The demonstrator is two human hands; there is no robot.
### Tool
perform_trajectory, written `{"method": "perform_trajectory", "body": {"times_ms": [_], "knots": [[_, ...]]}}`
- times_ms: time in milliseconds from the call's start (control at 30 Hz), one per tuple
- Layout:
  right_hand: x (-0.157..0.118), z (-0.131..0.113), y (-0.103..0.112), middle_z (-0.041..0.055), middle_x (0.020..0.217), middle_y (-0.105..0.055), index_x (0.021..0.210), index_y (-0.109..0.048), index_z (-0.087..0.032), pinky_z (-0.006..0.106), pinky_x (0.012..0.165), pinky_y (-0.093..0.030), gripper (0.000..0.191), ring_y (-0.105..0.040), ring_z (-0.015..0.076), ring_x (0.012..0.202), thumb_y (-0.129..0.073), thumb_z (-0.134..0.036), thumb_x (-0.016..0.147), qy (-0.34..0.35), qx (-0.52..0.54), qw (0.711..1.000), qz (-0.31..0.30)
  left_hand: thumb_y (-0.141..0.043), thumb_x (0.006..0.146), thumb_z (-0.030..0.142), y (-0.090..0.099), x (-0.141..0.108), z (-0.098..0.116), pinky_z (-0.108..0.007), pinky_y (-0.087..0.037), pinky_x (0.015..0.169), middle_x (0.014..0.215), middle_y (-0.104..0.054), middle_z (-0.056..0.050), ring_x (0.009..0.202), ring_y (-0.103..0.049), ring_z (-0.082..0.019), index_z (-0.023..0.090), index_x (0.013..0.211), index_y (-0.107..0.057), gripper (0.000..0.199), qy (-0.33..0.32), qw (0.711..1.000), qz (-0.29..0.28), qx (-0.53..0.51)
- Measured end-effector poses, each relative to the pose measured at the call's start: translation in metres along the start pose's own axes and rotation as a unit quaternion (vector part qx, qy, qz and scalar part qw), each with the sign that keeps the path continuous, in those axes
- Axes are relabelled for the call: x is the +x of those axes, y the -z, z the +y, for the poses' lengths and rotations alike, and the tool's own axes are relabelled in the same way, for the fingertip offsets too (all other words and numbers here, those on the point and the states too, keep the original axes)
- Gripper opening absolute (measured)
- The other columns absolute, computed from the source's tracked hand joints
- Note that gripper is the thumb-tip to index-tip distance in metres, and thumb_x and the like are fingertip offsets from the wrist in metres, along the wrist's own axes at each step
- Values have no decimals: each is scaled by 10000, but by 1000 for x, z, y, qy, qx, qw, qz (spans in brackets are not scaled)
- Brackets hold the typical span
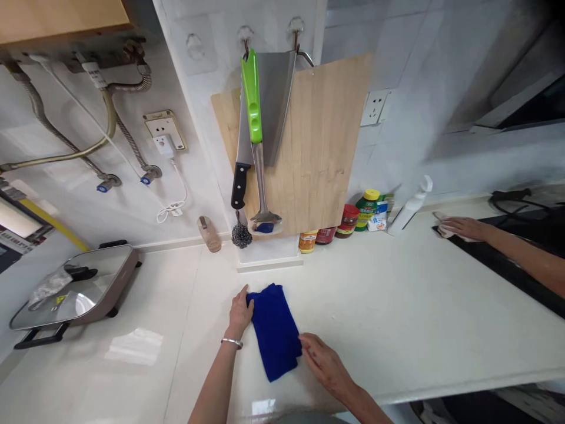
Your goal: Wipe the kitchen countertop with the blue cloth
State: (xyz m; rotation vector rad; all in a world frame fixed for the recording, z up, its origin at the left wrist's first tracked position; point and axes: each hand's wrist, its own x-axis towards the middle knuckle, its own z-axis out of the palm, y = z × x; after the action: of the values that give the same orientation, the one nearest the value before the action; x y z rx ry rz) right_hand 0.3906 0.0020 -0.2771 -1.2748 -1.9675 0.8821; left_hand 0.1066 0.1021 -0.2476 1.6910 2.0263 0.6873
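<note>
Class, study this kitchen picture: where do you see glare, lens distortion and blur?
Head view: glare patches lie on the white counter, left of the left hand and below the blue cloth; the wide lens bends the wall edges and cutting board outward; the far right corner looks soft and dark; the right hand casts a faint shadow.

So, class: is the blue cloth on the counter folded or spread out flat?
Folded: the blue cloth lies as a narrow doubled strip, layered edges showing near the right hand.
</note>
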Motion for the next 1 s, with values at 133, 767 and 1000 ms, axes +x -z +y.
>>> {"method": "perform_trajectory", "body": {"times_ms": [133, 767, 1000], "knots": [[29, -37, -41, 139, 1356, -592, 1320, -582, -192, 485, 1063, -482, 483, -570, 291, 1215, -552, -282, 847, 53, -86, 994, -32, -492, 912, 313, -1, 1, -1, -403, -441, 1084, 1278, -679, -138, 1217, -594, -241, 191, 1329, -577, 442, -2, 998, -59, 8], [48, 4, -2, 139, 1087, -683, 1127, -629, -190, 408, 813, -547, 482, -657, 252, 913, -334, -521, 936, -115, -25, 983, 144, -506, 818, 312, 43, -148, -37, -301, -485, 767, 912, -709, -14, 827, -656, -179, 292, 1127, -684, 357, 77, 990, -119, -14], [5, -3, -21, 57, 721, -649, 733, -540, -253, 346, 691, -481, 444, -642, 227, 717, -353, -607, 923, -178, -106, 974, 96, -483, 883, 544, 27, -109, -8, -368, -473, 984, 1130, -701, -91, 1106, -625, -242, 242, 1032, -723, 413, 44, 998, -40, -5]]}}
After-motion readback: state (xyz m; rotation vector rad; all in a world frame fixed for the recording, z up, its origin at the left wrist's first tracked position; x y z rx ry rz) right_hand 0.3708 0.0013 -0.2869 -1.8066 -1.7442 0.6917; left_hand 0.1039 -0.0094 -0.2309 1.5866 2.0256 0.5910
